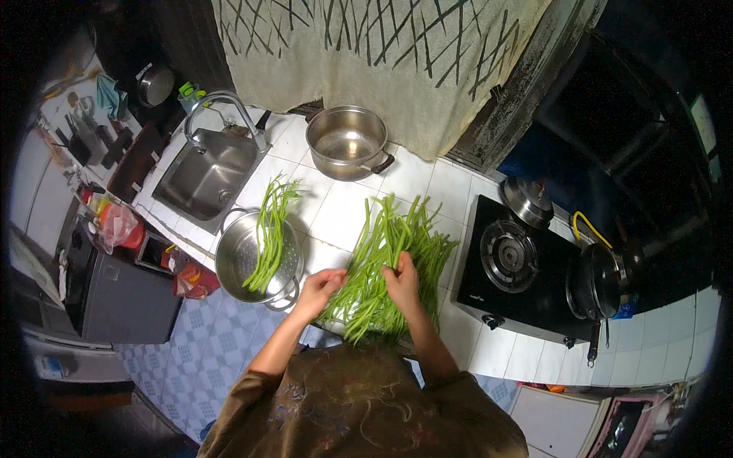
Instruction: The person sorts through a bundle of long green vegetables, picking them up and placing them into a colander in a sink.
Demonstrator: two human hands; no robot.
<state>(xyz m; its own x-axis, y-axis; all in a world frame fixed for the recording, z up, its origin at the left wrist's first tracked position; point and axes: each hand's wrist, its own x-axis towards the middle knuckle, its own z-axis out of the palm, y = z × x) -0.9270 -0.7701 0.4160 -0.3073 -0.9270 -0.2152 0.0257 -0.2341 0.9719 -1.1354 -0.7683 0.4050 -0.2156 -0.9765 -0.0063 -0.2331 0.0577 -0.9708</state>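
Note:
A large heap of long green vegetable stems (366, 292) lies on the white tiled counter right in front of me. My right hand (403, 286) is over the heap with thumb and fingers pinched around a few of the stems. At the heap's left edge is my left hand (320, 292), its fingers curled towards the thumb; whether anything thin is between them cannot be made out. To the left stands a steel colander pot (229, 269) with holes in its base. A smaller bunch of green stems (270, 243) rests across it, its tips reaching past the far rim.
Beyond the stems is a steel pot (347, 143) with dark handles. A sink (200, 172) with a curved tap (229, 98) is at the far left. On the right sits a black gas stove (527, 297), with a lidded pot (527, 200) and a dark pan (595, 280).

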